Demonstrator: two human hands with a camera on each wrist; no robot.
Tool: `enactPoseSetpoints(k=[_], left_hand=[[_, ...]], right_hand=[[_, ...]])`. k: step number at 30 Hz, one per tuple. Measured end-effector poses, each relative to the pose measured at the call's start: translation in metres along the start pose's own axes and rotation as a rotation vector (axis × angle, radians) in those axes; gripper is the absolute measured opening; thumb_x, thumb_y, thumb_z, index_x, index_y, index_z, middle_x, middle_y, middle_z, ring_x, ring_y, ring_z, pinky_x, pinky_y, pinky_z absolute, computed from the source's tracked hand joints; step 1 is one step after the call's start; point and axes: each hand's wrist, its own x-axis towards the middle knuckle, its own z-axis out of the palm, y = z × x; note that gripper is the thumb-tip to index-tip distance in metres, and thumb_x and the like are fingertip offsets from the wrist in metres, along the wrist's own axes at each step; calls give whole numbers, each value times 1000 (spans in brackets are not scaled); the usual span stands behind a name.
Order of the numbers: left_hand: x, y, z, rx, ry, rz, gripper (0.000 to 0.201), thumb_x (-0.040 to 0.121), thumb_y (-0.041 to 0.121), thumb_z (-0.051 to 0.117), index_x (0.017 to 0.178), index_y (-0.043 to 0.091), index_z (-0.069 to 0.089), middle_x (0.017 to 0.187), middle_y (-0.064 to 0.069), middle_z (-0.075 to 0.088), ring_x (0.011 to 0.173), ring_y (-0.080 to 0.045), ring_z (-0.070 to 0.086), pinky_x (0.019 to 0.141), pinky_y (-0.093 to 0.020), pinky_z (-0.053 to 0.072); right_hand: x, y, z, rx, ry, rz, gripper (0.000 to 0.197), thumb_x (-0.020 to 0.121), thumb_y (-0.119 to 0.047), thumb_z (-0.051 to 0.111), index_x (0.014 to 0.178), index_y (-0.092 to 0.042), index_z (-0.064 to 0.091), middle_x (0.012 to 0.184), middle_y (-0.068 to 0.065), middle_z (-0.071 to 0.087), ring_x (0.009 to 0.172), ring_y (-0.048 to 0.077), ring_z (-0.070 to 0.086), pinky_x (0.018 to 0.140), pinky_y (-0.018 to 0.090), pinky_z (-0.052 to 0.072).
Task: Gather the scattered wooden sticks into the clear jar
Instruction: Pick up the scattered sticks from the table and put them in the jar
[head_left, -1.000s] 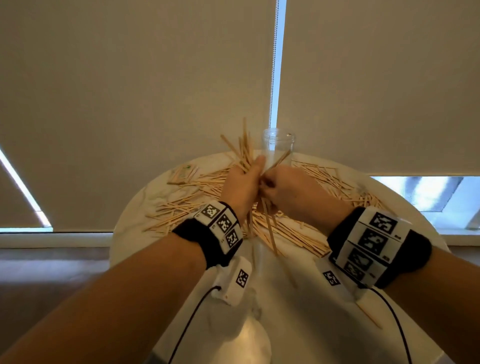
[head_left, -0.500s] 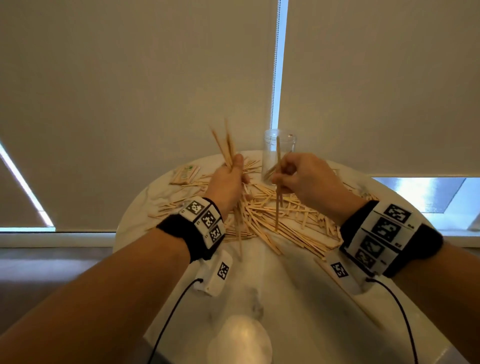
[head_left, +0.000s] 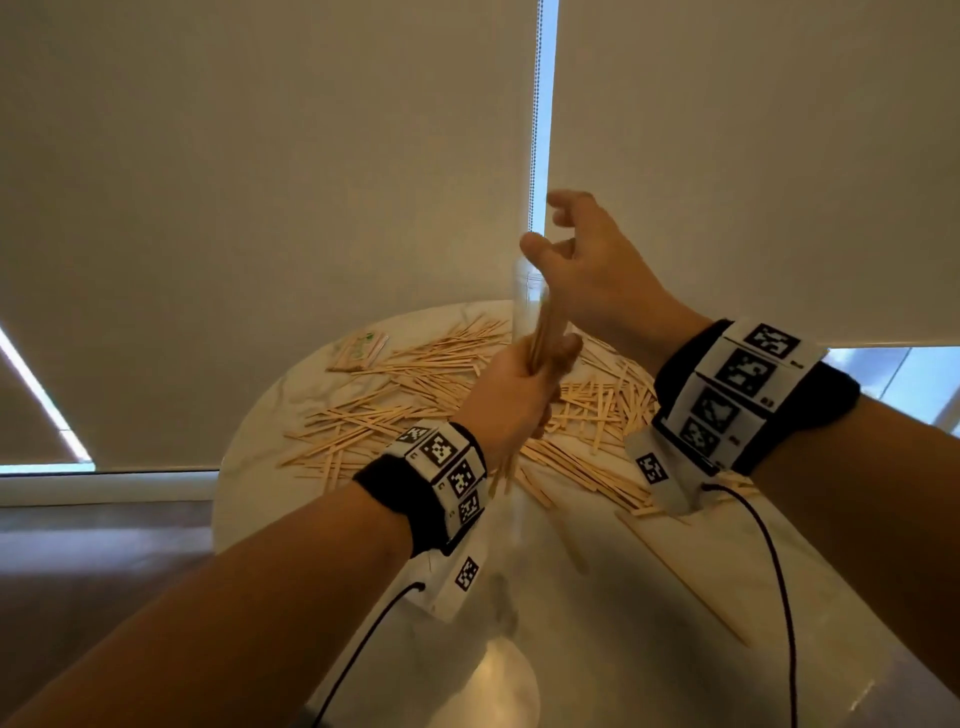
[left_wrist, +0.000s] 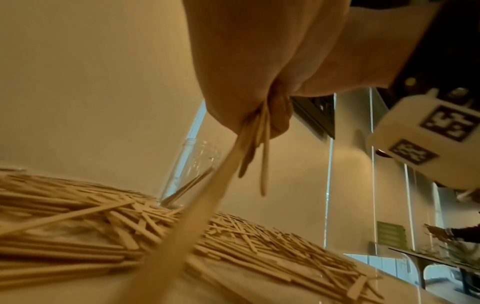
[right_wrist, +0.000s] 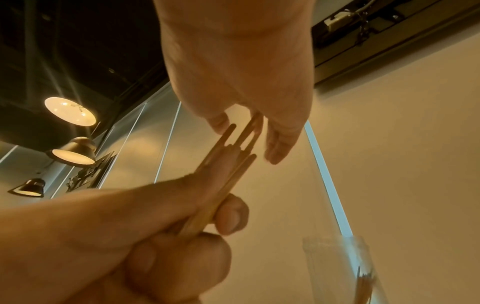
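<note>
My left hand (head_left: 511, 400) grips a bundle of wooden sticks (head_left: 542, 332) upright just in front of the clear jar (head_left: 521, 299). The left wrist view shows the bundle (left_wrist: 250, 144) hanging out below the fist (left_wrist: 259, 111). My right hand (head_left: 571, 254) hovers above with loose fingers around the stick tops (right_wrist: 233, 148), gripping nothing. The jar (left_wrist: 193, 170) stands at the table's back with a few sticks inside (right_wrist: 363, 283). Many scattered sticks (head_left: 415, 410) lie across the round white table (head_left: 623, 613).
A small paper packet (head_left: 361, 351) lies at the table's back left. A couple of longer sticks (head_left: 680, 577) lie near the front right. Roller blinds and a bead chain (head_left: 534, 130) hang close behind the jar. Wrist cables trail over the near table.
My left hand has carried its bundle to the right, in front of the jar. My right hand has risen from beside the jar to above the bundle and no longer pinches a stick.
</note>
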Motion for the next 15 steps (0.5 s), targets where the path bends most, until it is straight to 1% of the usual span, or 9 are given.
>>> enactPoseSetpoints(k=[2,3,4,6,8,10,12,14,15], left_hand=[[-1,2,6,4,-20,3,31,100,45,54,88,17,51,58,5,42,45,-11,34,43,-25,33],[0,3,8,-9,-9,-3,28,102,39,53,86,16,50,57,5,42,44,-11,35,44,-26,32],[2,4,8,-25,10,-11,27,103,35,51,85,15,49,57,5,42,44,-10,35,45,-26,32],[5,4,3,-61,52,-14,28,104,34,49,84,15,51,56,6,45,44,-9,37,44,-25,34],[9,6,-8,-95,142,10,34,103,43,48,86,14,53,57,8,48,45,-9,40,44,-25,38],[15,9,-21,-137,278,37,41,99,54,48,85,16,52,56,9,45,46,-9,40,45,-26,39],[20,16,-32,-248,399,57,39,99,53,48,84,18,47,56,8,39,45,-9,35,43,-25,35],[24,22,-39,-353,472,68,36,100,50,48,85,17,44,56,8,37,44,-8,32,41,-23,31],[26,23,-39,-387,487,76,36,100,49,49,86,17,43,56,8,36,44,-8,31,40,-23,31]], right_hand=[[2,-4,0,-179,-105,3,30,102,-31,45,116,-19,69,114,-3,67,104,16,64,77,24,51],[1,-4,1,-226,-165,4,32,102,-30,43,108,-18,73,105,-4,70,99,16,66,74,21,49],[-1,-5,3,-235,-207,3,34,103,-33,43,108,-17,73,104,-4,70,99,15,65,74,21,48],[-5,-4,6,-161,-194,0,45,103,-49,41,129,-18,59,122,-2,64,111,15,60,81,26,46],[-15,0,8,11,-136,65,60,100,-60,37,145,-20,39,139,0,53,120,16,54,87,28,43],[-30,8,12,36,-173,121,64,98,-64,36,143,-19,40,132,0,58,113,16,60,90,35,51],[-47,21,19,-98,-410,142,53,97,-61,41,125,-19,57,109,0,68,94,15,68,86,39,58],[-64,30,30,-248,-748,152,38,96,-55,50,104,-22,68,95,-3,72,84,13,71,81,33,58],[-71,33,34,-239,-873,176,32,97,-50,55,99,-22,70,92,-4,74,83,12,73,79,29,58]])
